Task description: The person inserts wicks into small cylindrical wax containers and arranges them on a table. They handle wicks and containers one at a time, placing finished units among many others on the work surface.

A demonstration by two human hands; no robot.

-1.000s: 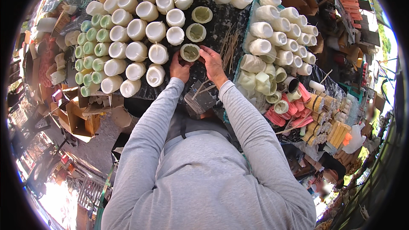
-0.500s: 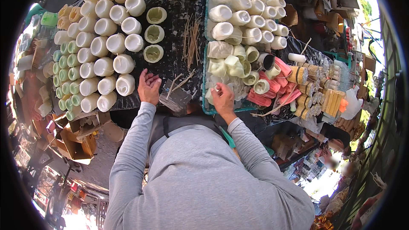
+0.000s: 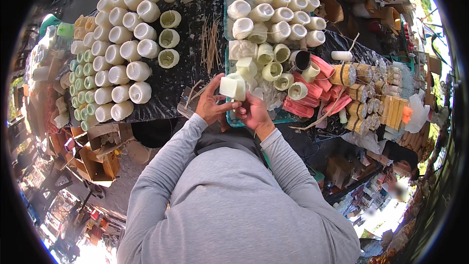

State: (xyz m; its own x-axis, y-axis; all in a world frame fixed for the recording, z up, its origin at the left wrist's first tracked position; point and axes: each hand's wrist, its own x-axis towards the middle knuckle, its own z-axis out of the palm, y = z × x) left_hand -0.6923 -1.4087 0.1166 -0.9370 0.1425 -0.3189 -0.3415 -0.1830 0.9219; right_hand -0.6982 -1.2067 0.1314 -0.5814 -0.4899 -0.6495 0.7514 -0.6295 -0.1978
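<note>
A pale cream wax block [image 3: 232, 87] with rounded corners is held up in front of me, over the near left edge of the teal tray [image 3: 227, 29]. My left hand [image 3: 211, 106] grips its left side, fingers closed against it. From the right and below, my right hand [image 3: 254, 112] also closes on it; its fingertips are partly hidden. Just behind the block, another pale block [image 3: 246, 68] lies in the tray. Around it are hollow greenish wax cups [image 3: 272, 71] and several whitish wax candles [image 3: 263, 12] with wicks.
Left of the tray, rows of white wax candles [image 3: 118, 75] cover the dark table. Three hollow cups [image 3: 169, 38] and thin sticks [image 3: 210, 44] lie between. Pink wax pieces [image 3: 320, 85] and bundled yellowish sticks [image 3: 344, 75] are at the right. Cardboard boxes [image 3: 100, 164] stand below left.
My left hand has moved right from the table to meet my right hand. The pale wax block is now raised between both hands. My view has shifted slightly.
</note>
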